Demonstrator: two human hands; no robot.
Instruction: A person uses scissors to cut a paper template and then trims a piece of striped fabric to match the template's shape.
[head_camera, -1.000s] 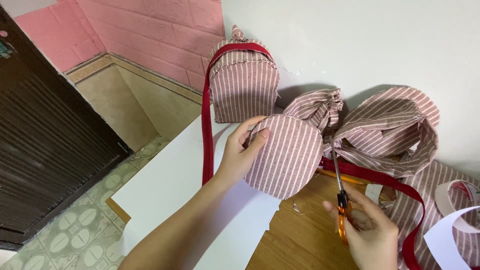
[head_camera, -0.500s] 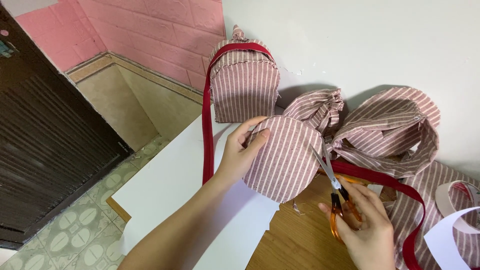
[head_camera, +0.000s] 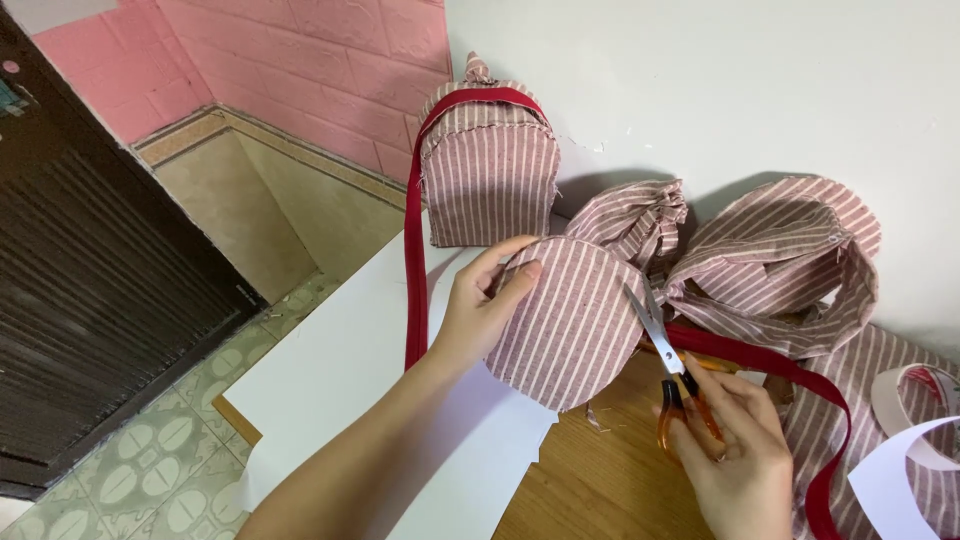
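My left hand (head_camera: 480, 305) grips the left edge of a round, fabric-covered disc (head_camera: 570, 320) with pink and white stripes, holding it tilted above the table. My right hand (head_camera: 730, 455) holds small scissors (head_camera: 668, 375) with orange handles. The blades are parted at the disc's right rim. A red strap (head_camera: 414, 250) hangs down behind my left hand from a striped, house-shaped fabric box (head_camera: 488, 165).
Bunched striped fabric pieces (head_camera: 775, 265) lie against the white wall at the right. A red ribbon (head_camera: 800, 385) crosses them. A tape roll (head_camera: 915, 400) and white paper (head_camera: 900, 480) sit at far right. White sheets (head_camera: 340, 370) cover the wooden table (head_camera: 600, 480); the tiled floor lies left.
The scissors swung from upright and shut to tilted toward the disc, blades now parted at its right rim. My right hand moved slightly up and right. The disc barely moved.
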